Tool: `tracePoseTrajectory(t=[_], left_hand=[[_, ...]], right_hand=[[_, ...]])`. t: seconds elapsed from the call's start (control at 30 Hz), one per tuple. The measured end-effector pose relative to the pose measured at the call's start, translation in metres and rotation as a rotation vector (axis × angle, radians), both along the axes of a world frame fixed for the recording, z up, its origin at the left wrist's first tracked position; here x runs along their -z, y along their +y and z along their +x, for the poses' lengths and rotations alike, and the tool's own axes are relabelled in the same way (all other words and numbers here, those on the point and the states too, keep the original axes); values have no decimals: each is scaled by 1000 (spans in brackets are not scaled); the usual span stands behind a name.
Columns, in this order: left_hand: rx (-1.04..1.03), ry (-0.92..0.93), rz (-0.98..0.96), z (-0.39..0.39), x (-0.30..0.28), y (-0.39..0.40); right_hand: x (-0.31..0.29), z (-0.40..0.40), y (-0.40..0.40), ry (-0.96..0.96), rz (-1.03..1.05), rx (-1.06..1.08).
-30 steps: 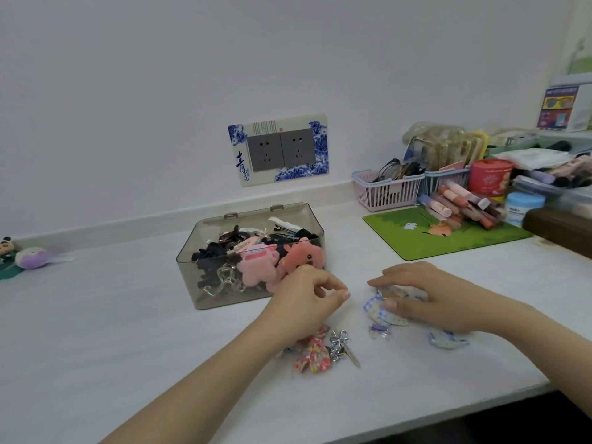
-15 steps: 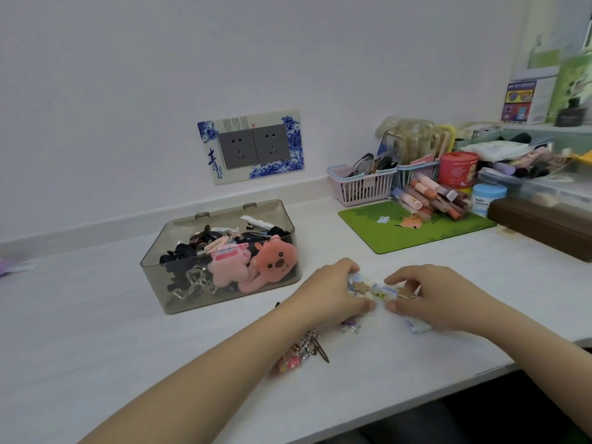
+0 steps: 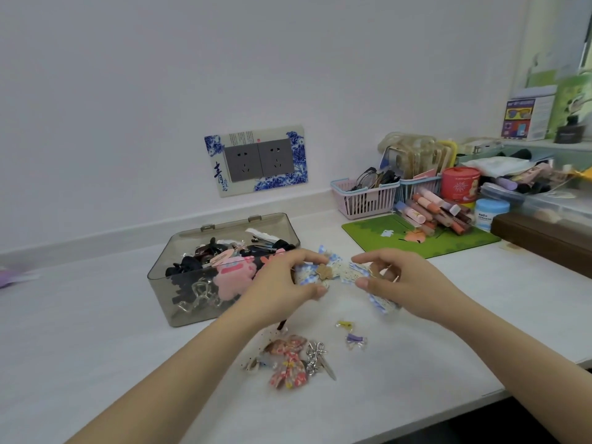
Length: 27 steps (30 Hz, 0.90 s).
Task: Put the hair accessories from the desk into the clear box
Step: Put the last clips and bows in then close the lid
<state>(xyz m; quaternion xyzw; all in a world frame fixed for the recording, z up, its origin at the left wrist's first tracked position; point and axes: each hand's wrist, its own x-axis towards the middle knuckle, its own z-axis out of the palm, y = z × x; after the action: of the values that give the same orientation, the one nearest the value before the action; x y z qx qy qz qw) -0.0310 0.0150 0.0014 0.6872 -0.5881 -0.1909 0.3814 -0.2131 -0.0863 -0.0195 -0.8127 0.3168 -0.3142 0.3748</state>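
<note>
Near front edge of the worktop point(image 3: 96, 363): a floral fabric bow point(image 3: 290, 363) in red/pink print, soft and floppy, lying beside a silver metal bow clip point(image 3: 317, 354), the two touching. Just behind, two tiny clips, one yellow point(image 3: 344, 324), one purple point(image 3: 355, 339), plastic-looking, apart from each other.

Mid-worktop, lifted off the surface: a blue-checked bow with cream lace point(image 3: 333, 274) and a tan star-shaped piece at its centre. Left hand point(image 3: 282, 283) pinches its left end, right hand point(image 3: 403, 283) pinches its right end, fingers of both curled round the fabric. Long axis runs left-right between the hands. A second checked lace piece hangs under the right hand; cannot tell if joined.

The clear box point(image 3: 224, 267) sits left of and behind the bow, lid off or open, smoky plastic, rectangular, rounded corners. Already holds pink plush pieces, black clips, clear claw clips. Left hand is nearer, right at the box's right wall, so the drop is likely a short move left and back.

Far right corner: green mat point(image 3: 416, 238), pink basket point(image 3: 365, 197).
</note>
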Motion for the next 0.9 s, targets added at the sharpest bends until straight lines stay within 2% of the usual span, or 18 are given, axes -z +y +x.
tracePoseTrajectory(t=[0.1, 0.23, 0.53, 0.63, 0.77, 0.83, 0.9], left_hand=[[-21, 108, -40, 12, -12, 12], [-77, -1, -101, 34, -22, 21], [-224, 16, -188, 84, -41, 14], [-271, -13, -141, 108, -44, 7], [-235, -76, 47, 131, -41, 3], [-215, -104, 91, 135, -38, 4], [-253, -132, 56, 136, -34, 4]], right_hand=[[-13, 16, 1, -49, -31, -3], [-30, 49, 5, -112, -33, -59], [-51, 128, -11, -136, -144, -49], [-55, 150, -20, -93, -176, -56], [-56, 171, -29, 101, -257, -145], [-55, 172, -30, 164, -197, -224], [-53, 172, -30, 202, -157, -251]])
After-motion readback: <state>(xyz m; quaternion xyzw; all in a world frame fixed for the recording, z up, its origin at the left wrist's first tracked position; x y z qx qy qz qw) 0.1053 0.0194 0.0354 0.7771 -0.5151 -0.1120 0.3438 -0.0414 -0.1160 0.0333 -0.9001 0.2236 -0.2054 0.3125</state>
